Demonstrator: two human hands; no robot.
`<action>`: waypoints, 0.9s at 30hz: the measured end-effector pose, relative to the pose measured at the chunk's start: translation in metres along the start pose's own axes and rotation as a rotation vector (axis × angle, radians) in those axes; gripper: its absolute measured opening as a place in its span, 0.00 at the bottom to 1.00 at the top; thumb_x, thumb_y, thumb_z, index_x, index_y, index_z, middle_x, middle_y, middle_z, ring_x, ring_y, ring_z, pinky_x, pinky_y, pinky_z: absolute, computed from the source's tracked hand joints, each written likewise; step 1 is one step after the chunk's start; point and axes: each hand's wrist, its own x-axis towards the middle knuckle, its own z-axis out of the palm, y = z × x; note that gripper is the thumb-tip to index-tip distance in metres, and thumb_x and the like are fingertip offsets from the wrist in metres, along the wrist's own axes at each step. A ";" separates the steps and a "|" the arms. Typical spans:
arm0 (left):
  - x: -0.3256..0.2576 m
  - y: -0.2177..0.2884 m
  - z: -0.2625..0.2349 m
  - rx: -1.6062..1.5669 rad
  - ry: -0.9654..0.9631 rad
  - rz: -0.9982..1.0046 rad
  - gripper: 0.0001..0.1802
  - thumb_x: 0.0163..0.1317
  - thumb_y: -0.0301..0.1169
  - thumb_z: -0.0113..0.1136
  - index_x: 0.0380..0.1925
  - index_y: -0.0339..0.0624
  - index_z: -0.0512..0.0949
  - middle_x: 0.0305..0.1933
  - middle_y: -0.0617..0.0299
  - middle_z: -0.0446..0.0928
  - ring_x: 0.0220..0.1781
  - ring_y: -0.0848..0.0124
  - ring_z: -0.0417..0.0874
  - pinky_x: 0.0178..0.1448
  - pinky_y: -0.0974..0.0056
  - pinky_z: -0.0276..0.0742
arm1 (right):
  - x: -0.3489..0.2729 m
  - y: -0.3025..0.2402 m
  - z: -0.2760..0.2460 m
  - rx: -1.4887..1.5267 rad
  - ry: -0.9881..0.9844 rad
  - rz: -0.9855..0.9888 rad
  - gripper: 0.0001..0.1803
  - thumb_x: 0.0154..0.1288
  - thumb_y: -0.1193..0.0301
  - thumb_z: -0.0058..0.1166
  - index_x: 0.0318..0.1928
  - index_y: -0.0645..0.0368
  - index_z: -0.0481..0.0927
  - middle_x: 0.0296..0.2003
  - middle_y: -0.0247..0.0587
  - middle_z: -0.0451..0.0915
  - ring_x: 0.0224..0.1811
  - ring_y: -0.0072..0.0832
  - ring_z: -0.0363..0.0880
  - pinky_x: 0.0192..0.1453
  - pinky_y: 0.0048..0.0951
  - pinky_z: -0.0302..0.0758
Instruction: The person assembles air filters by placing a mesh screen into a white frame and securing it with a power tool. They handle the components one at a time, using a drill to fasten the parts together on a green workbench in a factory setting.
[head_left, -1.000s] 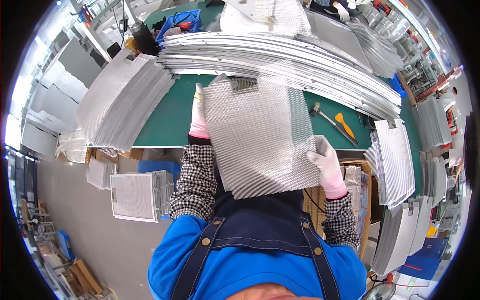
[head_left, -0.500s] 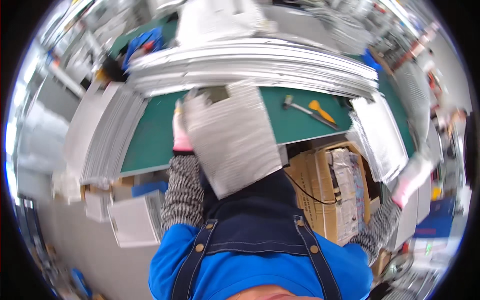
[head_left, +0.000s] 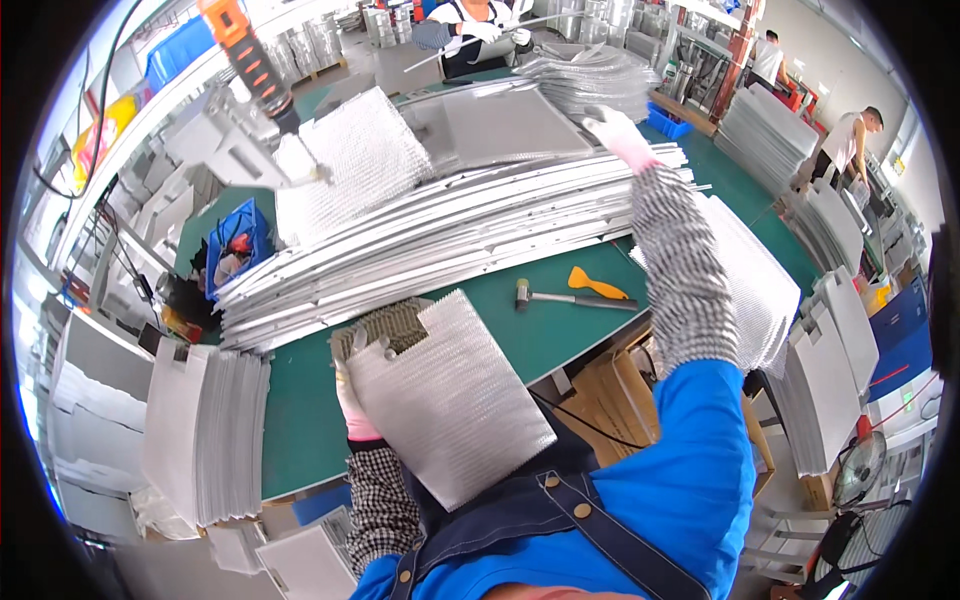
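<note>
My left hand (head_left: 352, 392), in a pale pink glove, grips the left edge of a silver mesh filter panel (head_left: 450, 400) that lies tilted over the green table top (head_left: 300, 420). My right hand (head_left: 618, 132), gloved too, reaches far out over a long pile of bent metal strips (head_left: 440, 235) toward a flat grey metal sheet (head_left: 510, 125); its fingers look spread and hold nothing that I can see.
A hammer (head_left: 570, 297) and an orange-handled scraper (head_left: 598, 284) lie on the table to the right. Stacks of mesh panels (head_left: 205, 430) stand left, and more (head_left: 765, 280) right. A cardboard box (head_left: 610, 385) sits under the table edge. Other people (head_left: 480, 25) work at the back.
My right hand let go of the mesh panel, swung out to the right and now reaches forward over the strip pile. My left hand still holds the panel.
</note>
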 end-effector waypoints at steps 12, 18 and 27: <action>0.003 0.006 -0.001 -0.048 0.003 -0.023 0.36 0.65 0.60 0.61 0.62 0.45 0.74 0.57 0.47 0.77 0.53 0.57 0.78 0.57 0.51 0.79 | 0.053 -0.042 0.068 -0.140 -0.210 0.498 0.35 0.53 0.50 0.74 0.57 0.59 0.83 0.57 0.50 0.83 0.62 0.42 0.81 0.65 0.43 0.76; 0.004 0.006 -0.008 -0.028 -0.045 -0.015 0.38 0.65 0.60 0.62 0.65 0.47 0.72 0.58 0.48 0.76 0.54 0.58 0.77 0.57 0.52 0.79 | 0.045 -0.069 0.068 -0.367 -0.153 0.500 0.23 0.63 0.56 0.63 0.56 0.51 0.86 0.57 0.44 0.84 0.62 0.37 0.81 0.63 0.41 0.76; 0.002 0.005 -0.006 0.018 -0.028 -0.008 0.40 0.67 0.62 0.58 0.68 0.46 0.68 0.58 0.45 0.75 0.54 0.56 0.77 0.59 0.49 0.80 | 0.053 -0.068 0.068 -0.390 -0.064 0.525 0.23 0.69 0.61 0.53 0.60 0.55 0.80 0.60 0.45 0.82 0.64 0.40 0.80 0.65 0.46 0.74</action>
